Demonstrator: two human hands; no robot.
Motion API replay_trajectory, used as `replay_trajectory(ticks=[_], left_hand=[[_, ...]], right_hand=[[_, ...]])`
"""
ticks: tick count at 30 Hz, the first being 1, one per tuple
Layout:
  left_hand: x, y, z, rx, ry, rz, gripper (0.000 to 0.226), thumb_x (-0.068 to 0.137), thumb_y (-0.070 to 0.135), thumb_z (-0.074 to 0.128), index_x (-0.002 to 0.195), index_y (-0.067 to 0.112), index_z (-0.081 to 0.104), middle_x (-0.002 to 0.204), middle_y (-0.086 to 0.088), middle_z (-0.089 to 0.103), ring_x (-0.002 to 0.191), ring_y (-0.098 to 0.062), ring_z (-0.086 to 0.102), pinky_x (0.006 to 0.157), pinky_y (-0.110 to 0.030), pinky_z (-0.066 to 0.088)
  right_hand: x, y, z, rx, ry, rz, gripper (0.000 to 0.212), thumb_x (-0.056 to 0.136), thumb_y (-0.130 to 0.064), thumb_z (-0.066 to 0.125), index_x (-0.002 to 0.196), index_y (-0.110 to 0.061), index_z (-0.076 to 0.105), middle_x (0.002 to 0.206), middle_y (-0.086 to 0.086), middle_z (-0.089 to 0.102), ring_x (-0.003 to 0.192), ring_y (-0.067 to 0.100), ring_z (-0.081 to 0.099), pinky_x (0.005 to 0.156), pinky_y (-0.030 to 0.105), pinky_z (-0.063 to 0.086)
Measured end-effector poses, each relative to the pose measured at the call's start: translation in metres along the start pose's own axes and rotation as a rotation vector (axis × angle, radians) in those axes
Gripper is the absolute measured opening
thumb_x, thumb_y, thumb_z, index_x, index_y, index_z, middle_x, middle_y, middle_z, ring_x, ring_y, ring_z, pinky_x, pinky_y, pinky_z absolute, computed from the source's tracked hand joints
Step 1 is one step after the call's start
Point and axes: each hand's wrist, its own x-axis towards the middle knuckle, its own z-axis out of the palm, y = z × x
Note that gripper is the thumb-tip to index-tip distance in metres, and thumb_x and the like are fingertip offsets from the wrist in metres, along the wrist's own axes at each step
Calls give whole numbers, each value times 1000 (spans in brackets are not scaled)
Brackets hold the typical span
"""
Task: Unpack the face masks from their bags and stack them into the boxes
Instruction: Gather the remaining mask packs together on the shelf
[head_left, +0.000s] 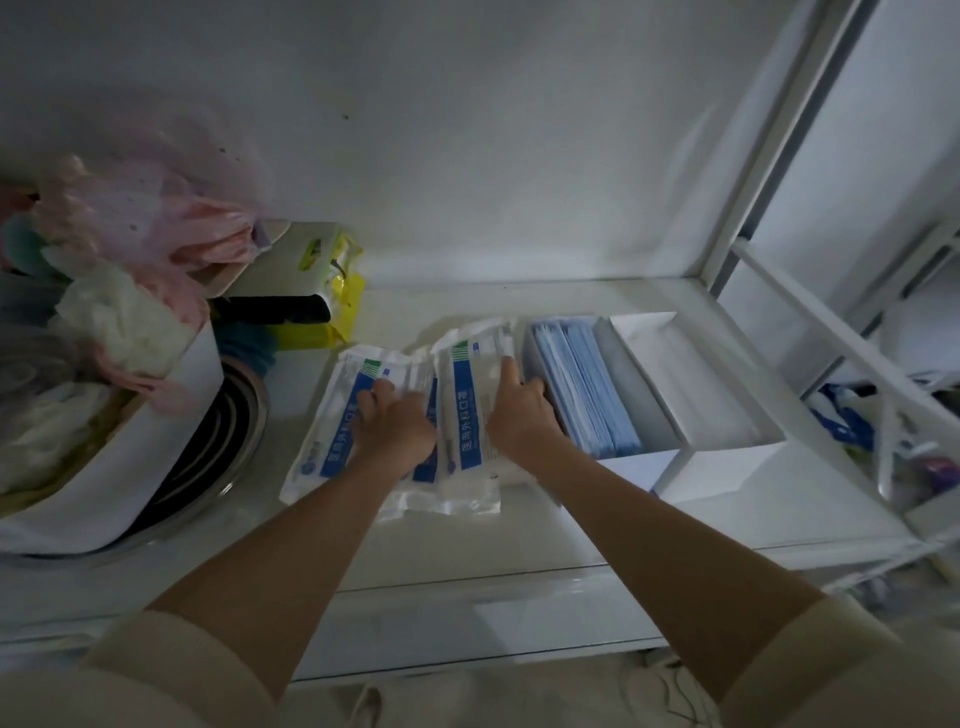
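Several white mask bags with blue labels lie side by side on the white counter. My left hand (397, 423) rests palm down on the left bag (337, 410), fingers spread. My right hand (522, 410) lies on the right edge of the right bag (470, 410), index finger stretched forward, other fingers curled against the box wall. Just right of it stands an open white box (722, 467) with a stack of blue masks (587, 389) standing on edge in its left half. The box's right half holds a white insert.
At the left sits a round metal pot (218, 467) holding a white container stuffed with plastic bags (130, 322). Yellow packets (332, 291) lie behind the mask bags. A white rack (831, 353) with cluttered shelves borders the right. The wall is close behind.
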Motion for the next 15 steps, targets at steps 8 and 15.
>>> replay_trajectory(ticks=[8, 15], left_hand=[[-6, 39, 15, -314, -56, 177, 32, 93, 32, 50, 119, 15, 47, 110, -13, 65, 78, -24, 69, 60, -30, 55], [-16, 46, 24, -59, -157, 266, 78, 79, 57, 61, 145, 37, 25, 153, -6, 23, 138, -38, 23, 108, -52, 25]], right_hand=[[-10, 16, -10, -780, 82, -224, 54, 92, -28, 53, 142, -14, 39, 158, 12, 13, 148, 31, -2, 116, 54, 7], [-2, 55, -28, -576, 11, -165, 74, 92, -23, 53, 152, -13, 11, 161, 8, -2, 149, 30, -7, 118, 54, 10]])
